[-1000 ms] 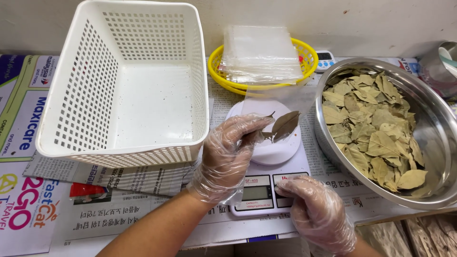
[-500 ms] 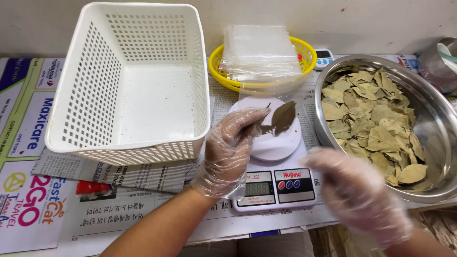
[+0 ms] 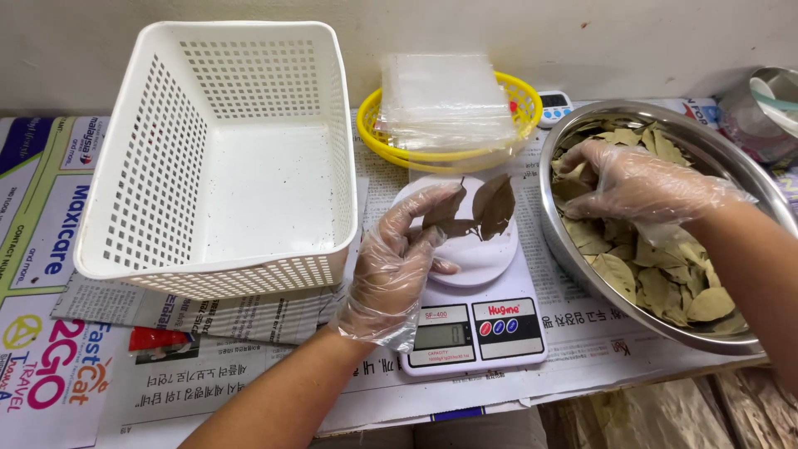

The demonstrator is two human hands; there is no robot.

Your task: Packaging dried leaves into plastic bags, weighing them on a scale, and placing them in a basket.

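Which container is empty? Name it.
The white perforated basket on the left; the yellow basket holds clear bags and the metal bowl holds dried leaves.

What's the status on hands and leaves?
Left hand holds dried leaves over scale. Right hand in leaf bowl. Nothing blocking.

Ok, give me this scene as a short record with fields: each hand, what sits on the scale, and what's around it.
left hand: gloved, holds dried leaves over the scale
right hand: gloved, reaching into the metal bowl of leaves
scale: white, digital, round platform under the held leaves
left of scale: white perforated basket, nothing inside
behind scale: yellow basket with clear bags
surface: newspaper
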